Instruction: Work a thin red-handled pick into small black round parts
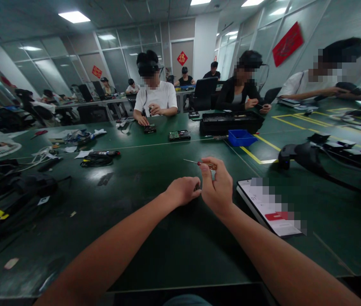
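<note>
My right hand (217, 185) is closed around a small screwdriver (199, 163) with a red and amber handle, its thin metal shaft pointing left above the dark green table (142, 170). My left hand (184, 190) is curled into a loose fist with its fingertips touching the right hand's thumb side; something small and dark shows between them, too hidden to name. Both hands hover close together just above the table's middle.
A phone (268, 208) lies right of my hands. Farther back are a blue bin (242, 137), a black tray (231, 122), circuit boards (179, 135) and cables (97, 159). Black gear lies left (17, 191) and right (301, 155). Several people sit across the table.
</note>
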Available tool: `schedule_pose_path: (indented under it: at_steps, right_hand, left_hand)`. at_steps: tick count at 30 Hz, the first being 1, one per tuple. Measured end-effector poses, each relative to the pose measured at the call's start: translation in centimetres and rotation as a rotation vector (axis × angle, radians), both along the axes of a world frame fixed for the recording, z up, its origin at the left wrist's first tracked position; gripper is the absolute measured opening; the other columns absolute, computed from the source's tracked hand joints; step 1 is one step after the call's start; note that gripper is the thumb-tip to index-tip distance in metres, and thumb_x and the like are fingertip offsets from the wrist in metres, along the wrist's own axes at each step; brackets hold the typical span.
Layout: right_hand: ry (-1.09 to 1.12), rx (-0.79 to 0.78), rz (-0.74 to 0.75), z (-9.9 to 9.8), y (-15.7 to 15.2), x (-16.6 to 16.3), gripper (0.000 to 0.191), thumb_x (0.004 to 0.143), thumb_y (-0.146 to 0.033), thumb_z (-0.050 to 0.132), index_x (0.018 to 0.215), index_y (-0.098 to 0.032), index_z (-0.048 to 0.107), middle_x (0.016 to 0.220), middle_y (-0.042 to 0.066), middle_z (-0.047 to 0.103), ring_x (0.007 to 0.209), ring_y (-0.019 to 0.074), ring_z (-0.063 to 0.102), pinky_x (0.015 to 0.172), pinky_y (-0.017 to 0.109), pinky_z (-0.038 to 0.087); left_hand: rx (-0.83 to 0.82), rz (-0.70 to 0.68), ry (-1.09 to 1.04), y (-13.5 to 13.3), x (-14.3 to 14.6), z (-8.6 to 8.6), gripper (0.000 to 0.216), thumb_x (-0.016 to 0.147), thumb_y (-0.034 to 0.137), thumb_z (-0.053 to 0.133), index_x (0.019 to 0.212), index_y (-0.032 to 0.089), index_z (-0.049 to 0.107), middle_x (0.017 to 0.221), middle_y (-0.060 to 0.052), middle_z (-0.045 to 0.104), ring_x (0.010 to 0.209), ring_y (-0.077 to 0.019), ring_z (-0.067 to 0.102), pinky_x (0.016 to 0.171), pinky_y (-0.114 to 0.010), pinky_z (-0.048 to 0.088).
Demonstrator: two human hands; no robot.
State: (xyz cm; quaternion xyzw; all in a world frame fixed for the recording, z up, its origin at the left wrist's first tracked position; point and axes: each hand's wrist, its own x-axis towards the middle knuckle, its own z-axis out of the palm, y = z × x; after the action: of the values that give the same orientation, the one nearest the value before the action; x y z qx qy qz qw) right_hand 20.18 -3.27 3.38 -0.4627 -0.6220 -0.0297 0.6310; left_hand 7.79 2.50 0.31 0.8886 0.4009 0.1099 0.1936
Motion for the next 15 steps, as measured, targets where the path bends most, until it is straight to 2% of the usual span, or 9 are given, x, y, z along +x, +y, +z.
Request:
schedule_pose_path:
  at_steps: [3, 5, 6, 8, 10, 13, 15]
  right_hand:
    - [-0.001, 0.012, -0.007, 0.0, 0.0, 0.0, 0.015, 0.1, -0.029, 0.05, 0.109, -0.023, 0.061, 0.098, 0.007, 0.072, 0.088, 0.0224, 0.068, 0.08, 0.041, 0.054]
    - [-0.004, 0.009, 0.001, -0.1, 0.0, 0.0, 0.015, 0.1, -0.028, 0.05, 0.109, -0.023, 0.061, 0.098, 0.006, 0.072, 0.088, 0.0221, 0.068, 0.08, 0.041, 0.054]
    - [-0.005, 0.006, 0.007, -0.1, -0.1, -0.1, 0.014, 0.1, -0.028, 0.05, 0.11, -0.023, 0.061, 0.098, 0.006, 0.071, 0.088, 0.022, 0.068, 0.08, 0.041, 0.054]
    - [-0.007, 0.005, 0.027, -0.2, -0.1, -0.2, 0.014, 0.1, -0.026, 0.051, 0.111, -0.023, 0.06, 0.097, 0.006, 0.071, 0.088, 0.0216, 0.068, 0.08, 0.041, 0.054]
    - [-0.01, 0.013, 0.047, -0.2, -0.2, -0.3, 0.014, 0.1, -0.025, 0.051, 0.111, -0.023, 0.06, 0.097, 0.006, 0.07, 0.088, 0.0211, 0.068, 0.08, 0.04, 0.054]
    - [-0.027, 0.017, 0.069, -0.2, -0.3, -0.5, 0.014, 0.101, -0.024, 0.051, 0.111, -0.022, 0.06, 0.096, 0.006, 0.07, 0.087, 0.0205, 0.067, 0.078, 0.039, 0.054]
    - [-0.047, 0.007, 0.073, -0.1, -0.4, -0.6, 0.013, 0.101, -0.025, 0.051, 0.11, -0.023, 0.06, 0.096, 0.005, 0.07, 0.086, 0.0205, 0.066, 0.077, 0.039, 0.053]
  left_hand:
    - [-0.084, 0.087, -0.193, 0.4, -3.0, 1.2, 0.025, 0.088, 0.034, 0.06, 0.108, 0.022, 0.069, 0.096, -0.006, 0.071, 0.083, -0.0223, 0.065, 0.075, -0.034, 0.051]
    - [-0.178, 0.206, -0.361, 0.7, -5.9, 1.8, 0.026, 0.087, 0.032, 0.056, 0.107, 0.021, 0.07, 0.092, -0.004, 0.069, 0.078, -0.0181, 0.063, 0.069, -0.029, 0.048]
    - [-0.258, 0.297, -0.444, 0.9, -7.7, 2.1, 0.024, 0.087, 0.031, 0.054, 0.101, 0.02, 0.07, 0.083, -0.003, 0.066, 0.068, -0.0154, 0.058, 0.061, -0.027, 0.044]
    - [-0.394, 0.474, -0.69, 0.9, -11.8, 2.7, 0.019, 0.085, 0.032, 0.057, 0.09, 0.017, 0.065, 0.078, -0.001, 0.06, 0.058, -0.0111, 0.051, 0.052, -0.024, 0.036]
    - [-0.448, 0.63, -0.914, 0.3, -16.6, 3.5, 0.021, 0.082, 0.036, 0.064, 0.082, 0.016, 0.059, 0.074, 0.001, 0.056, 0.056, -0.009, 0.047, 0.049, -0.022, 0.034]
    - [-0.41, 0.926, -1.146, -1.6, -24.4, 4.8, 0.013, 0.084, 0.027, 0.06, 0.08, 0.015, 0.058, 0.068, 0.003, 0.055, 0.055, -0.0078, 0.046, 0.05, -0.019, 0.037]
    - [-0.354, 1.165, -1.209, -3.4, -29.3, 5.7, 0.01, 0.089, 0.02, 0.053, 0.088, 0.018, 0.063, 0.065, 0.006, 0.056, 0.056, -0.0069, 0.047, 0.053, -0.017, 0.038]
